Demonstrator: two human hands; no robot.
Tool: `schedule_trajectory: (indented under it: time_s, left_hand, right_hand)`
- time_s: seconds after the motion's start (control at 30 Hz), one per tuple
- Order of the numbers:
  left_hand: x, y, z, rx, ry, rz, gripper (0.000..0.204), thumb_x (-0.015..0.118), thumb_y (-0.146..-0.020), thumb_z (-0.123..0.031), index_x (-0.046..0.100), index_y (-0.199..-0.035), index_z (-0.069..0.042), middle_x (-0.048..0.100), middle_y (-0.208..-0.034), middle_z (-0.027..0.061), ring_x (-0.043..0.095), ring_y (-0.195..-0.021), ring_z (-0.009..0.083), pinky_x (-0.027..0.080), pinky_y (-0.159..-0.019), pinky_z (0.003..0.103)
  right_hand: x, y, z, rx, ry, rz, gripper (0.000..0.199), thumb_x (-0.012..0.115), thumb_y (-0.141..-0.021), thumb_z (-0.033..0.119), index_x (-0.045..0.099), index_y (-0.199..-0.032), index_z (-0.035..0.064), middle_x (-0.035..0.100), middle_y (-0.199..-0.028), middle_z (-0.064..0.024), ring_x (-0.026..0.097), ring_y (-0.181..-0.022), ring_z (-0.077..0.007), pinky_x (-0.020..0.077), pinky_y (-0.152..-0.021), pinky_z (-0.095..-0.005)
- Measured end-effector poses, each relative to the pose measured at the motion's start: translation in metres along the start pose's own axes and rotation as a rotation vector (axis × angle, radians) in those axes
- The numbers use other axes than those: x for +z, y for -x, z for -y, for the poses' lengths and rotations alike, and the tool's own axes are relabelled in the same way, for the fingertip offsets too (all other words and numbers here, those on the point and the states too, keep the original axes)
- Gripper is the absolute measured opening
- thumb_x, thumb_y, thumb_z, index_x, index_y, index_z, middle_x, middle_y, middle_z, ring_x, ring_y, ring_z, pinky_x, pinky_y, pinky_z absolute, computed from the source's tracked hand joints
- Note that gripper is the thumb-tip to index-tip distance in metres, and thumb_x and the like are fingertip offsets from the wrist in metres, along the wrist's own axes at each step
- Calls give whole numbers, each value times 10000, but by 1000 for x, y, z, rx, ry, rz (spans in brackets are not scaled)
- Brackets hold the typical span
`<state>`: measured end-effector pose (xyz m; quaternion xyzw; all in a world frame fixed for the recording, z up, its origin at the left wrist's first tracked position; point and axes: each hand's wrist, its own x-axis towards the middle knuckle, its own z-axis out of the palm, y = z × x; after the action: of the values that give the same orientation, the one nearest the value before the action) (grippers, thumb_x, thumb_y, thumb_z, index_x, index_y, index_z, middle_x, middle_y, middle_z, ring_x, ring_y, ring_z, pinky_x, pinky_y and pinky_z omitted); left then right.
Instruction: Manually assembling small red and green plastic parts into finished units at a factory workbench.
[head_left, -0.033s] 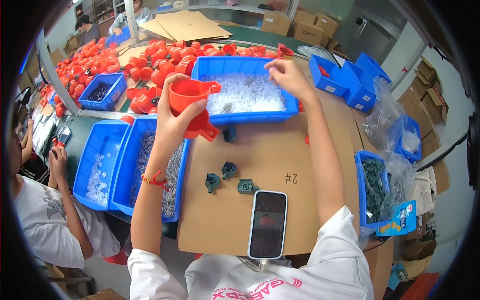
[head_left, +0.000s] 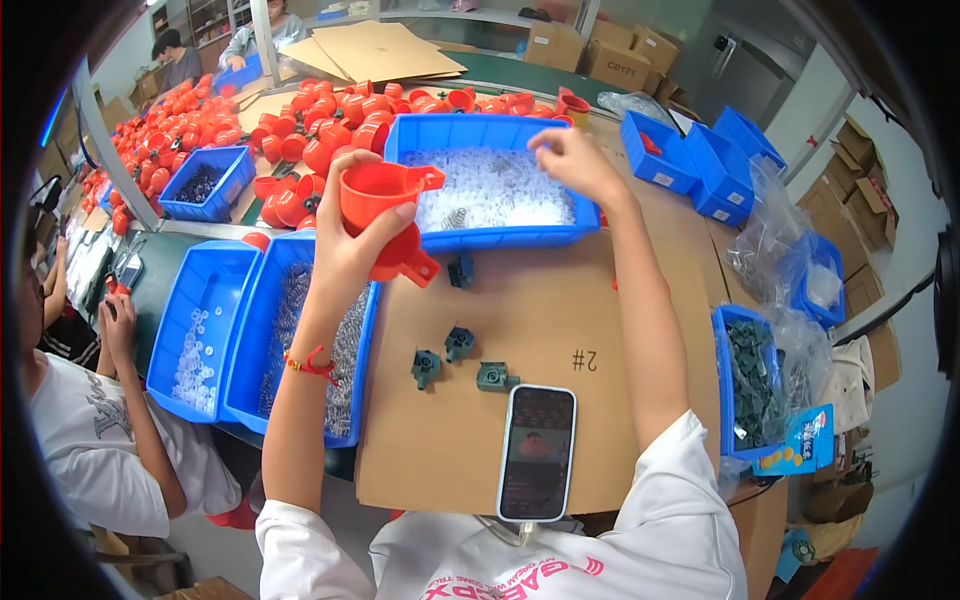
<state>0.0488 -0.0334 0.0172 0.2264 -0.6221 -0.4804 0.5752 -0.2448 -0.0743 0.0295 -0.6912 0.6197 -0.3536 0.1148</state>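
My left hand (head_left: 345, 215) is wrapped around red plastic cups (head_left: 382, 182) with side lugs, one above the other; I cannot tell whether they are joined. The upper one's open mouth shows. My right hand (head_left: 582, 165) hovers over the right far part of a blue bin (head_left: 500, 238) of small whitish plastic parts (head_left: 505, 190). Its fingers are curled together, and anything between them is too small to see. Several dark green plastic fittings (head_left: 459, 343) lie on the cardboard (head_left: 620, 430) between my forearms, with a phone (head_left: 537, 453) showing a red object nearby.
On the left, blue bins hold white washers (head_left: 195, 370) and metal springs (head_left: 343, 385). A bin of green fittings (head_left: 752, 385) stands right, beside clear plastic bags (head_left: 800, 350). Red cups (head_left: 320, 140) are heaped behind. A co-worker (head_left: 110, 430) sits at left, handling a red part.
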Motion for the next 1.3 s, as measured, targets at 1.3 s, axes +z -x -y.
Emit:
schedule_trajectory:
  time_s: [1.3]
  left_hand:
    - [6,5,6,-58,-29,114,571,732,-688,-142,416,-1159,-77,514,-1053,74,523,-977,150,450,-830,279]
  right_hand:
    - [-6,4,5,-64,570,483,100,562,-687,48,589,-776,11,622,-729,-143,603,-717,-265,464,-637,-345]
